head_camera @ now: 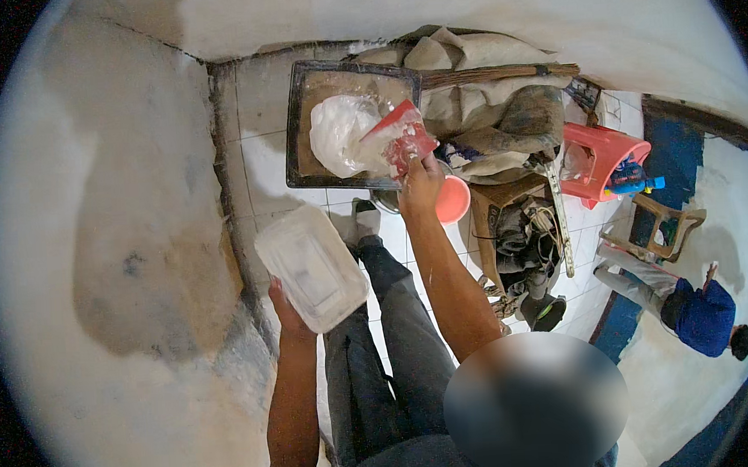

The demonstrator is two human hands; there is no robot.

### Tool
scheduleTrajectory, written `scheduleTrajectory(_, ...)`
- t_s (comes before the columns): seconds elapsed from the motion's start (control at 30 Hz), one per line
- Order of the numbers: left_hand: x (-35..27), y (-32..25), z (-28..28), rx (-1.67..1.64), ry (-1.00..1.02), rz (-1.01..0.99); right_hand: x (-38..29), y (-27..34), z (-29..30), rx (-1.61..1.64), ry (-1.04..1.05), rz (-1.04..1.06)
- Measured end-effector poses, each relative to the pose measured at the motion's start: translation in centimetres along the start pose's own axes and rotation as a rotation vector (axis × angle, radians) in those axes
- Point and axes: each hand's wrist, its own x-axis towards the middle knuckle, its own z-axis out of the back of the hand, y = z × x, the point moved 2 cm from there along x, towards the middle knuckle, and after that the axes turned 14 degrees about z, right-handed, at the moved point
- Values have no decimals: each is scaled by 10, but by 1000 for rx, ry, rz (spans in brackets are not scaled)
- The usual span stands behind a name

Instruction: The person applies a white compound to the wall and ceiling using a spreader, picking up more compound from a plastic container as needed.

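My left hand (290,312) grips a whitish rectangular plastic container (312,269) by its lower left edge. Red, paste-smeared plastic scraper (406,132) is in my right hand (421,189), held over the right side of a dark-rimmed tray (290,129). A large mound of wet white paste (344,136) lies in that tray, left of the scraper, with smears and specks around it. Just right of my right wrist, a pink round tub (453,200) stands on the tiled floor. The inside of the container in my left hand cannot be clearly told.
Crumpled sacking (469,115) with a bundle of thin sticks (499,73) lies beside the tray. Further right are a cardboard box (487,239) of cables and gear, a long whitish strip (561,222) and a pink plastic stool (601,162). A person (703,309) is at far right. A stained wall (150,247) rises at left.
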Motion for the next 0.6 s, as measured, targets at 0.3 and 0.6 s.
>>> scheduleTrajectory(0.3,119,-26,-4,-166,243,-85,4,-33,-16,-125,114,126)
scheduleTrajectory(0.6,169,-38,-51,-238,336,-98,5,-60,-18,-211,51,150)
